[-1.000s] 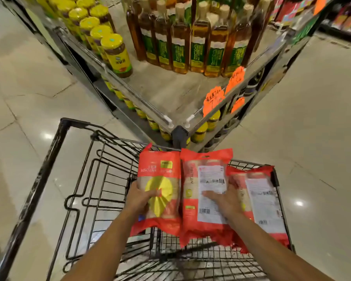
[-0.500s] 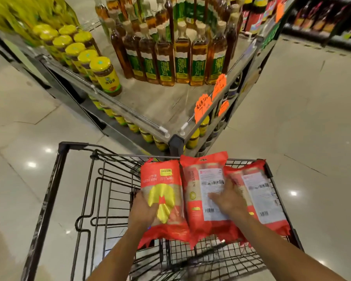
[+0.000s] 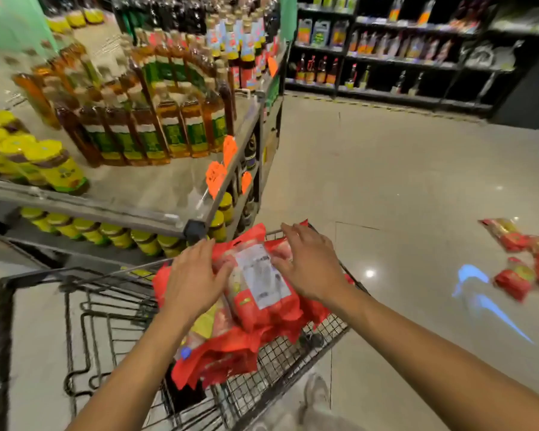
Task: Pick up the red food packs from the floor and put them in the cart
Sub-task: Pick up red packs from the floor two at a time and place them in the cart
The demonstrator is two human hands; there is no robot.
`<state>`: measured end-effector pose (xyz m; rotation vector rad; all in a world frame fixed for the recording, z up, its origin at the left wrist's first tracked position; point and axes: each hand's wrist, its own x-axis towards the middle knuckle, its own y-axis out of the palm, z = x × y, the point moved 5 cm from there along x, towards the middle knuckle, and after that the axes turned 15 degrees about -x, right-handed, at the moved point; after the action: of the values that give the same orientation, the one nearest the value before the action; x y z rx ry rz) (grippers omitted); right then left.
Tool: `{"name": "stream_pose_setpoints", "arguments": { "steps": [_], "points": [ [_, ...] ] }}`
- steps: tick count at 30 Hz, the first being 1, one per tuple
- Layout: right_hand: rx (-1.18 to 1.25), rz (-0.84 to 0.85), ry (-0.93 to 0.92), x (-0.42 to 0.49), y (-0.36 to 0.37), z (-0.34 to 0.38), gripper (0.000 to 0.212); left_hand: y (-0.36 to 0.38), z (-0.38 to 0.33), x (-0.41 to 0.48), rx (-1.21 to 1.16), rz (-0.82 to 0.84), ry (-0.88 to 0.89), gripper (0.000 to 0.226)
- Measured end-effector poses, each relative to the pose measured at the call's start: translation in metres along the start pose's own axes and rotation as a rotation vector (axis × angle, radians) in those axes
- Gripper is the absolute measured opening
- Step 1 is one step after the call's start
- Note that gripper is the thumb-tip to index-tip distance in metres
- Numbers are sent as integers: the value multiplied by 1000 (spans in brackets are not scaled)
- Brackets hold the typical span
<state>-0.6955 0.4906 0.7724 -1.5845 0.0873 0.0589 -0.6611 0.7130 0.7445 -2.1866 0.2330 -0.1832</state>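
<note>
Several red food packs (image 3: 262, 293) lie piled in the right end of the black wire cart (image 3: 296, 353), the top one showing a white label. My left hand (image 3: 196, 275) rests flat on the left side of the pile, fingers spread. Over the pile's right side, my right hand (image 3: 311, 262) also has its fingers apart, gripping nothing. More red food packs lie scattered on the floor at the far right (image 3: 517, 276), and another sits farther back (image 3: 504, 233).
A grey shelf unit (image 3: 156, 194) with oil bottles and yellow-lidded jars stands just beyond the cart, its corner almost touching the cart's far rim. Dark shelves (image 3: 386, 57) line the back wall. Glossy tiled floor opens to the right. My shoe (image 3: 316, 390) is beside the cart.
The view has swung right, bringing the floor packs into sight. The packs I held side by side now lie bunched in the cart, and both hands have loosened over them.
</note>
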Motion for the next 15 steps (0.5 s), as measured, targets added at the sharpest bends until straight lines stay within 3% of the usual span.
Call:
{"name": "stream_pose_setpoints", "arguments": {
  "steps": [3,7,15],
  "points": [
    [7,-89,82,-29,-33,-46,79,-3,-77,23,63,-6,209,60],
    [-38,-173,251,-75,-57,-130,80,17,-190,32,59,12,428,71],
    [6,-212,673,-203,-61,-329,87,129,-406,13,34,145,725,87]
  ]
}}
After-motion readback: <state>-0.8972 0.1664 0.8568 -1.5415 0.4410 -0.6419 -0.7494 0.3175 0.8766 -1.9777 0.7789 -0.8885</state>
